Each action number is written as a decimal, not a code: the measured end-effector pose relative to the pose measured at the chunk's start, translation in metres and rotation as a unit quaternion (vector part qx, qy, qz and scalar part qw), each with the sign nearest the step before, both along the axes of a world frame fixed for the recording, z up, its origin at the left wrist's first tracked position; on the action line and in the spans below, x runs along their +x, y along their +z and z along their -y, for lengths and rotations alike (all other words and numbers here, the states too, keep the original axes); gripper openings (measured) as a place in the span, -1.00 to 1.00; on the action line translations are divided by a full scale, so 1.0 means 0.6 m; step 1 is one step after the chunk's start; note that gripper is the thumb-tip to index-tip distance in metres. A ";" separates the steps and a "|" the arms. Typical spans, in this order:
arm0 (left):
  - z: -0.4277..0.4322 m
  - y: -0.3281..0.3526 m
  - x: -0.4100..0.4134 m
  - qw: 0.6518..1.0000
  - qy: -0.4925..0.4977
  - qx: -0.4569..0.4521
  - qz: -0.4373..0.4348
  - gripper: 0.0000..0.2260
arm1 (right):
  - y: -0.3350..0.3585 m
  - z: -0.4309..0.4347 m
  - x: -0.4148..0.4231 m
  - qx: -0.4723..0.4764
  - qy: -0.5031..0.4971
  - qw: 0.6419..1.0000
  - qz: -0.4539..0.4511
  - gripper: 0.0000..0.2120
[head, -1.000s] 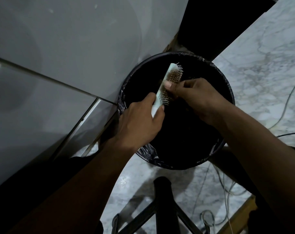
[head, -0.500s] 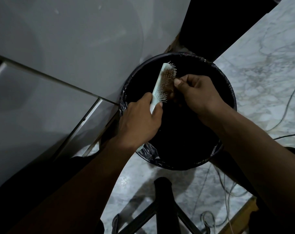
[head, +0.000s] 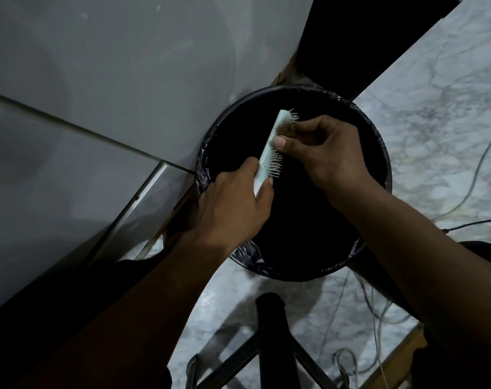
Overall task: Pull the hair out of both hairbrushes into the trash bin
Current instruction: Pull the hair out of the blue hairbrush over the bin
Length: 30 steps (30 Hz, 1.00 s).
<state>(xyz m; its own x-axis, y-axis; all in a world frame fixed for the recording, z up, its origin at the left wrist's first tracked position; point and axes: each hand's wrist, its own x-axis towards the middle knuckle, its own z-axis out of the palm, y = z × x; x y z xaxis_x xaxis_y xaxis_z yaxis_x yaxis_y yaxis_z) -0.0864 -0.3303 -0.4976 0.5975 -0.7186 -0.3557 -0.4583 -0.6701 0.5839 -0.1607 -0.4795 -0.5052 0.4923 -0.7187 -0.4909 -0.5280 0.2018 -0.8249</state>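
Observation:
A pale green hairbrush [head: 271, 153] is held on edge over a round black trash bin [head: 379, 153] lined with a black bag. My left hand [head: 233, 209] grips its handle from below. My right hand [head: 323, 153] rests on the bristle side, thumb on the brush's edge and fingers curled into the bristles near the tip, where a brownish clump of hair [head: 288, 127] shows. Only one hairbrush is in view. The bin's inside is too dark to see into.
A grey cabinet or wall panel [head: 112, 80] stands left of the bin. The floor is marble tile [head: 435, 94], with thin cables [head: 480, 164] trailing at the right. A dark metal stand [head: 272, 332] rises from the bottom centre, close to the bin.
My right hand, which had drawn a little away from the bristles, is back on the brush with the thumb pressed to its edge. The left hand holds the handle as before.

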 end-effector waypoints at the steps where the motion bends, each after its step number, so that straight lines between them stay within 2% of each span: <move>1: 0.000 0.000 -0.002 1.000 0.000 -0.004 -0.004 -0.82 | -0.004 0.002 -0.001 -0.007 -0.005 1.000 -0.002 -0.73; 3: 0.000 -0.001 -0.004 1.000 -0.002 -0.014 -0.008 -0.81 | -0.010 0.003 -0.003 -0.024 -0.007 1.000 -0.012 -0.83; 7: 0.001 -0.004 -0.001 1.000 0.012 -0.013 -0.024 -0.80 | -0.014 0.007 -0.002 -0.024 -0.017 0.999 -0.022 -0.79; 10: 0.001 -0.009 0.005 0.999 0.038 -0.005 -0.029 -0.77 | -0.003 0.009 0.003 0.031 -0.040 0.999 -0.010 -0.74; 13: 0.000 -0.012 0.010 0.997 0.067 -0.001 -0.034 -0.76 | 0.014 0.015 0.008 0.146 -0.094 0.985 0.015 -0.75; 16: 0.000 -0.012 0.007 0.998 0.056 0.000 -0.038 -0.76 | 0.014 0.014 0.007 0.146 -0.085 0.985 0.027 -0.88; 18: 0.000 -0.012 0.005 0.998 0.047 -0.003 -0.039 -0.77 | 0.008 0.009 0.002 0.093 -0.028 0.995 0.036 -0.64; 20: 0.001 -0.011 0.004 0.998 0.046 -0.009 -0.031 -0.78 | 0.005 0.001 -0.001 0.022 0.040 0.998 0.037 -0.52; 22: 0.002 -0.009 0.002 0.998 0.046 -0.018 -0.038 -0.78 | -0.002 -0.003 -0.003 -0.013 0.053 0.998 0.033 -0.63; 24: 0.001 -0.007 -0.001 0.998 0.042 -0.026 -0.050 -0.77 | -0.011 0.000 -0.004 -0.027 0.030 0.998 0.038 -0.86; 26: 0.002 -0.008 -0.001 0.997 0.044 -0.029 -0.049 -0.76 | -0.016 0.004 -0.005 -0.047 0.013 0.998 0.032 -0.87; 28: 0.005 -0.011 0.002 0.997 0.058 -0.032 -0.046 -0.74 | -0.015 0.006 -0.002 -0.020 -0.004 0.999 0.038 -0.93; 30: 0.008 -0.013 0.008 0.997 0.069 -0.028 -0.037 -0.72 | -0.011 0.006 0.001 0.050 -0.044 0.996 0.063 -0.93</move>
